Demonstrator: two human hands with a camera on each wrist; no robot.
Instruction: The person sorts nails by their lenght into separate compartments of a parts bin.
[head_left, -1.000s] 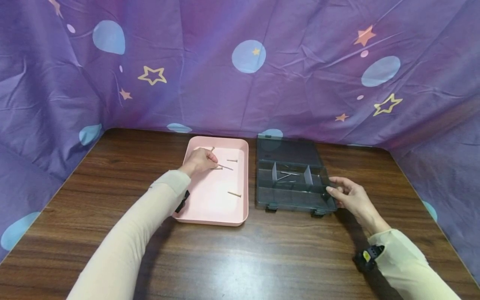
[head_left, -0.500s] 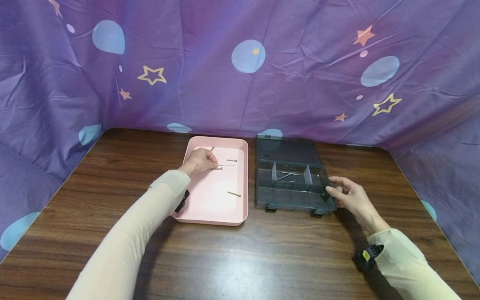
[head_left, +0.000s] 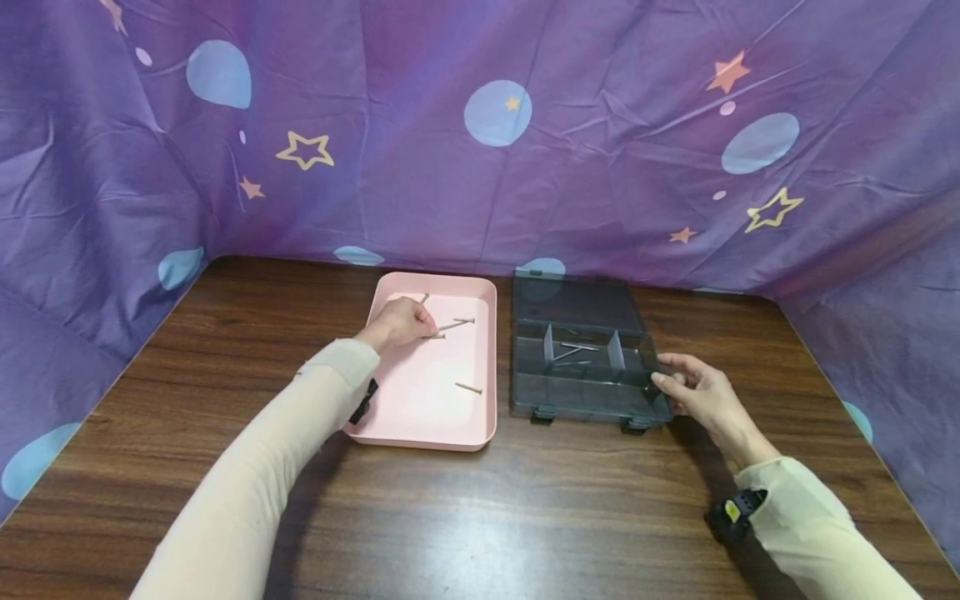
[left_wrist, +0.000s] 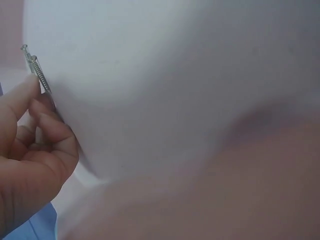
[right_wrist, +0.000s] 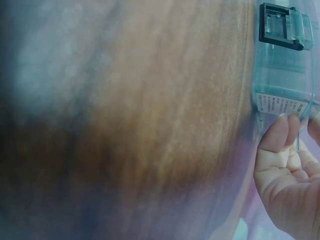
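My left hand (head_left: 405, 321) is over the pink tray (head_left: 420, 429), pinching a thin screw (left_wrist: 42, 75) between thumb and fingertips. Its head points away from the hand, near another screw (head_left: 465, 320) lying in the tray. More brass-toned screws lie there, one screw (head_left: 468, 388) nearer the front right. At the right, my right hand (head_left: 708, 400) grips the side of a smoky clear compartment box (head_left: 585, 400), thumb at the rim. The box's lid (head_left: 577, 300) lies folded back. Several silvery screws or nails (head_left: 577, 348) sit in its middle compartment.
Both containers stand on a dark wood-grain table (head_left: 465, 525), with a narrow gap between them. A purple patterned cloth (head_left: 412, 167) hangs behind and at the sides. Black latches (head_left: 636, 427) stick out from the box's front. A paper label (right_wrist: 280, 104) shows on the box's side.
The screw in my left hand has swung so that its far end points further up and right, to the screw lying there. My right hand and the box have stayed put.
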